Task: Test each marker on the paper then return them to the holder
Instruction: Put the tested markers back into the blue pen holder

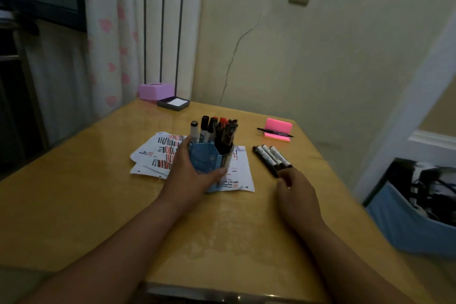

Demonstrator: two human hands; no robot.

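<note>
Left hand (190, 170) wrapped round the blue pen holder (206, 163), thumb across its near face, fingers behind its left side. The holder stood upright on the sheets of paper (151, 155), which already bore rows of black and red test strokes. It was packed with markers (217, 131), caps up. Right hand (294, 190) lay on the wooden table (98, 192), well apart from the left, its curled fingertips at the near ends of four loose markers (271, 158) lying side by side. Could not tell whether it pinched one or only touched them. Beyond, a black pen (275, 132) lay across a pink sticky-note pad (278, 131); a purple box (155, 91) and a dark note tray (174, 103) sat at the far corner. Risks, as judged: the holder looked crowded and top-heavy, so a tug from the left hand could tip it or drag the sheets beneath it. The loose markers were round, and a nudge might roll them toward the right table edge. Pushing four more into a full holder could jam it or knock others out. With the holder sitting on the paper, little clear space was left for strokes.
</note>
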